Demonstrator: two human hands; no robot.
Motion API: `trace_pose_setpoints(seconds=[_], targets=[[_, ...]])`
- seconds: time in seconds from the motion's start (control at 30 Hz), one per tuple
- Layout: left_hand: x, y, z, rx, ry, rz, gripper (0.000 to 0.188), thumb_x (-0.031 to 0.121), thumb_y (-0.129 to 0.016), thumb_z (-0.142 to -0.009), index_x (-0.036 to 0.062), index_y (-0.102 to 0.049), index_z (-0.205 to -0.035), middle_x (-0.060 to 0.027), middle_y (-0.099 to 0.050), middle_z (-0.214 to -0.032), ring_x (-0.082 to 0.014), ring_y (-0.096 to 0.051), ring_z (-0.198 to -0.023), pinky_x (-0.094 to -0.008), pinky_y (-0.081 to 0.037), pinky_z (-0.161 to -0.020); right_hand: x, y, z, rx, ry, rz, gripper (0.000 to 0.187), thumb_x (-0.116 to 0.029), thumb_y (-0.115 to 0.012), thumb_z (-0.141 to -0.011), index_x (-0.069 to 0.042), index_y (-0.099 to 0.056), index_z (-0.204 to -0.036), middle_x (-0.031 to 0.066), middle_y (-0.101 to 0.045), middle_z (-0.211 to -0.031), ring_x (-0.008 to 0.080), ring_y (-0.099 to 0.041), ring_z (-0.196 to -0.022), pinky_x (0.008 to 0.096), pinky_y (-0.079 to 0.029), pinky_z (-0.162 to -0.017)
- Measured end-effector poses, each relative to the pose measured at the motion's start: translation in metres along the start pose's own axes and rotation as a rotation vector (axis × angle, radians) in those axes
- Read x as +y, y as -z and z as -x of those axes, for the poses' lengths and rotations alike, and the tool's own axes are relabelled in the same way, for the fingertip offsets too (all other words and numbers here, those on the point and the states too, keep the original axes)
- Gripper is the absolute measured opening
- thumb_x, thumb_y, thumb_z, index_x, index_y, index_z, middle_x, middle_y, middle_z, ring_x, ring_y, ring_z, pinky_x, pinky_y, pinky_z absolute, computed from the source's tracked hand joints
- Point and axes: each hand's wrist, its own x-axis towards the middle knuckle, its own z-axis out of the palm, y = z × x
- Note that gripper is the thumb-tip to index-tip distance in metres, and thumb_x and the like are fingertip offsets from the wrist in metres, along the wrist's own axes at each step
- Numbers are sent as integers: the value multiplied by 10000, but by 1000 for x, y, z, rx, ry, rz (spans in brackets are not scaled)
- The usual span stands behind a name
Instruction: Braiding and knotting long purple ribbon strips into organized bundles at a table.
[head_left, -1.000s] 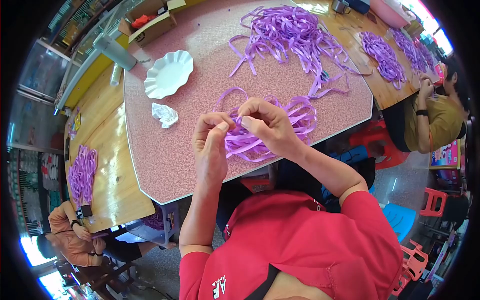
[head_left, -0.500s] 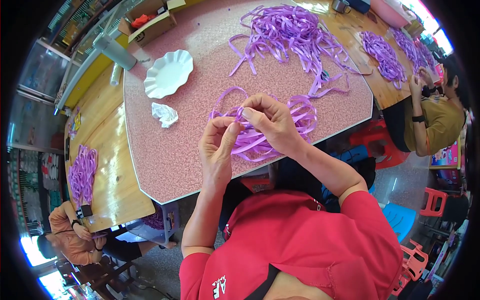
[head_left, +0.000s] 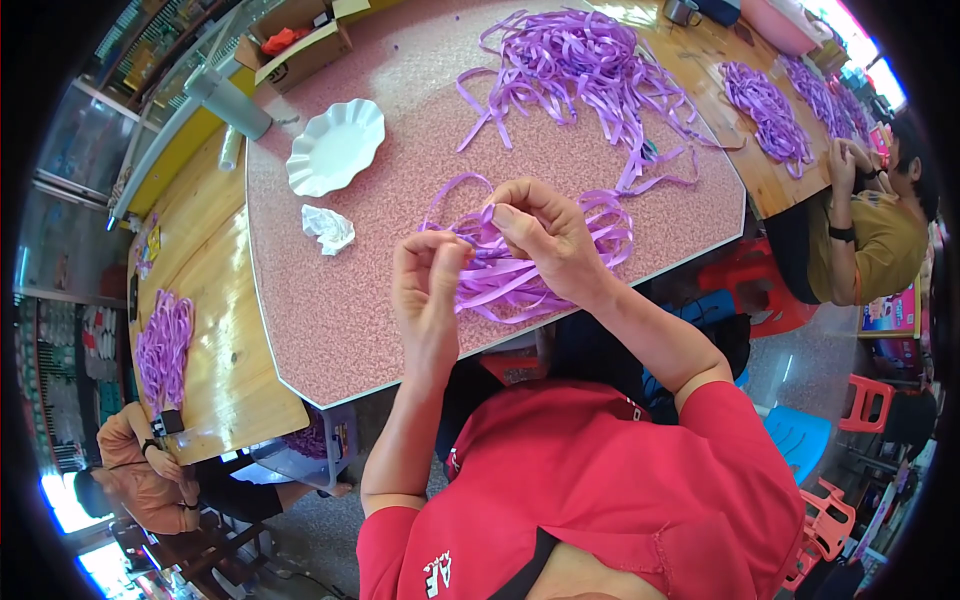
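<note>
A loose bundle of purple ribbon straps [head_left: 510,288] lies at the near edge of the pink speckled table, beneath both my hands. My right hand [head_left: 548,240] pinches a purple ribbon between thumb and forefinger; a short bit of it shows at the fingertips. Just left of it and a little nearer, my left hand [head_left: 425,290] has thumb and forefinger pressed together. Something tiny and reddish may sit at those tips, too small to name. A gap separates the two hands. Farther off rests a big tangled heap of purple ribbons [head_left: 570,65].
A white scalloped plate [head_left: 337,148] and a crumpled tissue [head_left: 328,230] lie left on the pink table [head_left: 330,320]. A grey-green tumbler [head_left: 228,102] and a cardboard box [head_left: 300,48] stand behind. Two people handle ribbons at wooden tables on either side. Red stools [head_left: 760,285] stand at right.
My hands were together at the ribbon; now they have drawn apart, the left one slightly down and left, the right one slightly up. The ribbon bundle stays in place.
</note>
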Motion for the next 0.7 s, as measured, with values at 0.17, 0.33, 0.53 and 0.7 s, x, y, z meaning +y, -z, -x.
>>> trace_pose_setpoints(seconds=[0.17, 0.33, 0.53, 0.7], targets=[[-12, -9, 3, -89, -198, -297, 268, 57, -697, -931, 34, -528, -1138, -46, -573, -1079, -128, -555, -997, -272, -457, -895, 4, -3, 1, 65, 13, 6, 101, -146, -568, -1016, -62, -616, -1047, -85, -515, -784, -19, -405, -637, 159, -316, -539], [-13, -8, -2, -46, -145, -232, 184, 48, -680, -942, 22, -557, -1077, -30, -558, -1037, -104, -543, -961, -254, -446, -883, 5, -1, 2, 61, 16, 13, 109, -154, -584, -1011, -61, -623, -1054, -85, -526, -798, -20, -420, -641, 162, -326, -539], [-10, -2, -4, -105, -108, -100, 94, -18, -608, -939, 25, -573, -1015, -24, -556, -1041, -79, -528, -944, -242, -432, -866, 5, -1, 5, 27, -182, -186, 105, -153, -590, -1003, -66, -628, -1047, -69, -559, -800, -10, -421, -604, 180, -330, -520], [-9, 5, -13, -84, 94, 279, 65, 19, -570, -917, 47, -573, -976, -48, -582, -1030, -130, -567, -931, -313, -465, -890, 8, -3, 5, 25, -367, -457, 95, -159, -591, -996, -82, -635, -1032, -52, -584, -799, -3, -416, -581, 185, -320, -515]])
